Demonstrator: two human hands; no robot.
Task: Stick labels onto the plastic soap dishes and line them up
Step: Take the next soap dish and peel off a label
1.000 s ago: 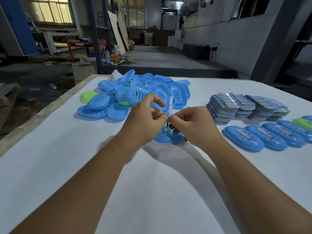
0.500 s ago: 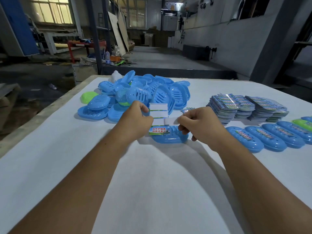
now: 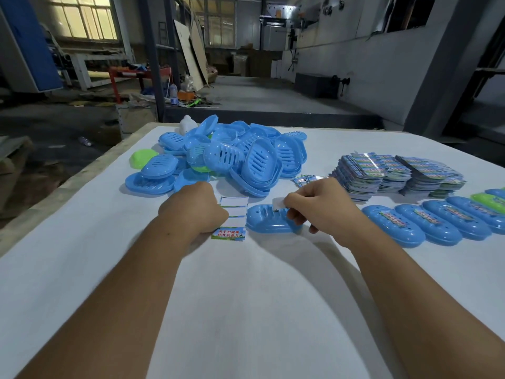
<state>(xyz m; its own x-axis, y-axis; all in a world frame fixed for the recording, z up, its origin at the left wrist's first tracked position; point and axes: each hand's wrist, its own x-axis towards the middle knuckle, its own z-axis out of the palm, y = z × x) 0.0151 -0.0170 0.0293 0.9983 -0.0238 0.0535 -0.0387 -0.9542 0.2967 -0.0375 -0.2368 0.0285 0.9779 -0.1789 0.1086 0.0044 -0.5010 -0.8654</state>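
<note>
A blue soap dish (image 3: 266, 221) lies on the white table (image 3: 246, 310) in front of me. My right hand (image 3: 319, 207) pinches a small peeled label (image 3: 278, 202) over the dish's right end. My left hand (image 3: 195, 212) grips a label sheet (image 3: 232, 220) just left of the dish; the sheet's upper spots are blank and one printed label shows at its bottom. A row of labelled blue dishes (image 3: 426, 222) lines up at the right.
A heap of unlabelled blue dishes (image 3: 232, 160) with a few green ones (image 3: 142, 157) sits at the back left. Stacks of label sheets (image 3: 393, 173) stand at the back right. The table's left edge (image 3: 68, 187) drops to the workshop floor.
My hands have parted. The left hand lowered the label sheet toward the table beside the dish. The right hand pulled a label off and carried it rightward over the dish.
</note>
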